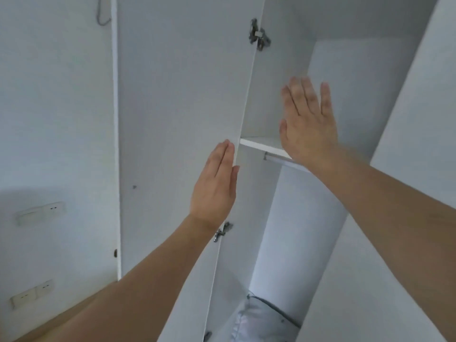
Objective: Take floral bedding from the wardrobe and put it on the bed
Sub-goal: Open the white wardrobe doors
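Wardrobe door (177,134) open; left hand (213,191) flat against its edge, right hand (308,127) raised with fingers spread, both holding nothing. Pale patterned bundle (256,322) low inside, probably floral bedding, untouched. Grasp, carry, placing on bed all remain

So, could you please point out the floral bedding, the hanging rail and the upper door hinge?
floral bedding (256,322): head view, on its pale patterned fabric.
hanging rail (277,158): head view, on its left end under the shelf.
upper door hinge (258,35): head view, on its metal body.
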Demonstrator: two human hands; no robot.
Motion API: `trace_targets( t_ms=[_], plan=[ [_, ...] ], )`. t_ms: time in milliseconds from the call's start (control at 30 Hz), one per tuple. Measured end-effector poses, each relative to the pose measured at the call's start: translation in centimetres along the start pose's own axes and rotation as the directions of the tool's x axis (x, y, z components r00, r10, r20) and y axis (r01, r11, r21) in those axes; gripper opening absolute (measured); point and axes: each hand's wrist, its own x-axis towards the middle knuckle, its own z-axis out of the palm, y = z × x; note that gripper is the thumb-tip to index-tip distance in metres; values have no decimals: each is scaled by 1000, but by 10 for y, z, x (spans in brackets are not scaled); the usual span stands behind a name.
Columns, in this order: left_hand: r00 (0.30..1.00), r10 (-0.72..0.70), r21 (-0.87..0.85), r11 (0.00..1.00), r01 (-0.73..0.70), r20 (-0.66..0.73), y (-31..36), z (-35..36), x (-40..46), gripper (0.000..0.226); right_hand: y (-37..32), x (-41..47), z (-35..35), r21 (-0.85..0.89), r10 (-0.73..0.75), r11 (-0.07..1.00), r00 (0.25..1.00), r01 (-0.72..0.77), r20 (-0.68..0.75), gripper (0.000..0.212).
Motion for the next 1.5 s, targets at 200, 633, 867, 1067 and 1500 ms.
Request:
trace_targets(
  t_ms=[200,633,867,1067,1500],
  plan=[
    [963,-15,-205,976,72,268,88,99,-4,50,112,-61,9,-264,207,950,970,-168,127,66],
    [624,98,-542,611,578,776,141,237,-11,30,152,-104,73,-425,450,836,878,-348,166,59],
    [530,147,-535,444,719,835,127,242,-8,30,141,-106,60,-458,494,814,841,-358,221,59],
    [476,211,-519,267,812,853,125,185,-25,13,114,-127,6,-244,437,887,883,-391,171,62],
    [435,651,-678,171,715,622,192,92,-68,20,73,-203,-149,-191,385,899,919,-394,-82,67]
  ],
)
